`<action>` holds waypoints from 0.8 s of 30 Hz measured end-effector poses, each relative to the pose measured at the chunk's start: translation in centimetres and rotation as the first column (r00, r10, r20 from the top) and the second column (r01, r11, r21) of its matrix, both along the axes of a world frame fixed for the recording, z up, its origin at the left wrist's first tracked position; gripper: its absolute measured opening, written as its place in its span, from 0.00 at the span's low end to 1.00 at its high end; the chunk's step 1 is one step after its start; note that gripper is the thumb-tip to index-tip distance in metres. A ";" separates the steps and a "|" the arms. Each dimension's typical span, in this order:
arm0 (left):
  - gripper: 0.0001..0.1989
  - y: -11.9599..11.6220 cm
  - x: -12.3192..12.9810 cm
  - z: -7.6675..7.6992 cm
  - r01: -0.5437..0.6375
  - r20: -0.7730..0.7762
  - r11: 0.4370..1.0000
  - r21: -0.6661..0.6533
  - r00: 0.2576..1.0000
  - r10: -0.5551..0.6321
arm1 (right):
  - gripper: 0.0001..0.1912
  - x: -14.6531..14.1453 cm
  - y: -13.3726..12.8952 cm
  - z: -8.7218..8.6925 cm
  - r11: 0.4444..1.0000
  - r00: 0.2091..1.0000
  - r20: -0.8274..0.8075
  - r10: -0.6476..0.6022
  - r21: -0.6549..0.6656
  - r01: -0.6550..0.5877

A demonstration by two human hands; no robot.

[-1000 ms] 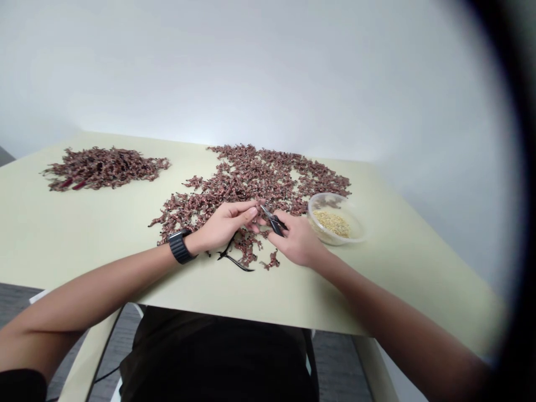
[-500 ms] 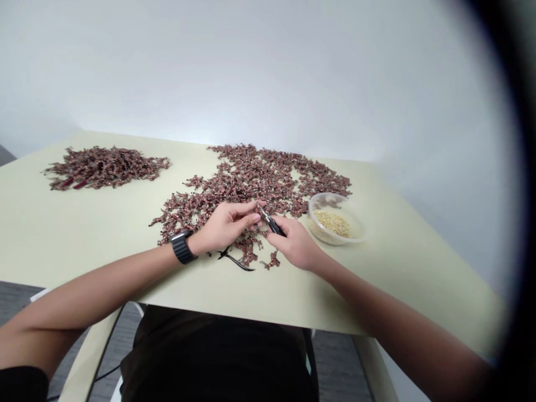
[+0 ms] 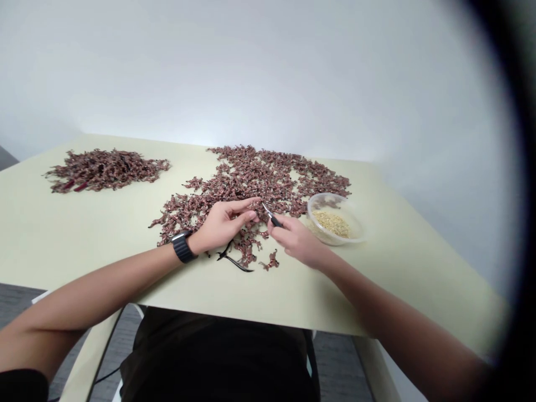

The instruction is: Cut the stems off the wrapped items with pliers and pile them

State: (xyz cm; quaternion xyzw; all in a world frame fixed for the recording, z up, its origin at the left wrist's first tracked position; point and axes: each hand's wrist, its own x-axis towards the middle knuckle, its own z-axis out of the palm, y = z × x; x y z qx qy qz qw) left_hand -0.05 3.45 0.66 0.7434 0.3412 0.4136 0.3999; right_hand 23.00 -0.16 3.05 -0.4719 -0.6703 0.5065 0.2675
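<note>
My right hand (image 3: 299, 241) is closed round slim pliers (image 3: 274, 220) with black grips and narrow silver jaws. Their tips point up and left, close to the fingertips of my left hand (image 3: 224, 225). That hand, with a dark watch (image 3: 183, 246) at the wrist, pinches a small brown animal figure between thumb and fingers, largely hidden against the heap behind. Under and beyond both hands spreads a wide heap of like brown figures (image 3: 251, 176). One loose figure (image 3: 271, 260) lies nearer me, beside a second black-handled hand tool (image 3: 237, 262) on the table.
To the right stands a clear round plastic bowl (image 3: 358, 239) holding many tiny gold-coloured pieces (image 3: 333, 223). A second heap of brown figures (image 3: 109, 169), with two dark red handles at its front, lies at the far left. The pale yellow table (image 3: 402, 268) meets a white wall behind.
The pliers have drawn back slightly to the right from my left fingertips, and my right hand has turned a little. The left hand has shifted slightly left.
</note>
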 end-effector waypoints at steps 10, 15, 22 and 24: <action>0.15 -0.8 0.8 0.8 0.339 0.456 0.790 -0.511 0.886 -0.085 | 0.09 0.8 0.6 -1.2 0.835 0.901 0.400 -0.169 0.544 -0.084; 0.23 -0.7 0.8 1.0 0.333 0.460 0.781 -0.528 0.886 -0.067 | 0.10 1.0 0.7 -1.2 0.846 0.900 0.414 -0.138 0.521 -0.110; 0.26 -0.8 0.7 0.9 0.306 0.442 0.795 -0.524 0.895 -0.053 | 0.11 1.1 0.8 -1.3 0.869 0.909 0.400 -0.118 0.484 -0.100; 0.27 -0.9 0.8 1.0 0.294 0.435 0.801 -0.521 0.899 -0.047 | 0.11 1.0 0.7 -1.3 0.871 0.910 0.400 -0.114 0.481 -0.102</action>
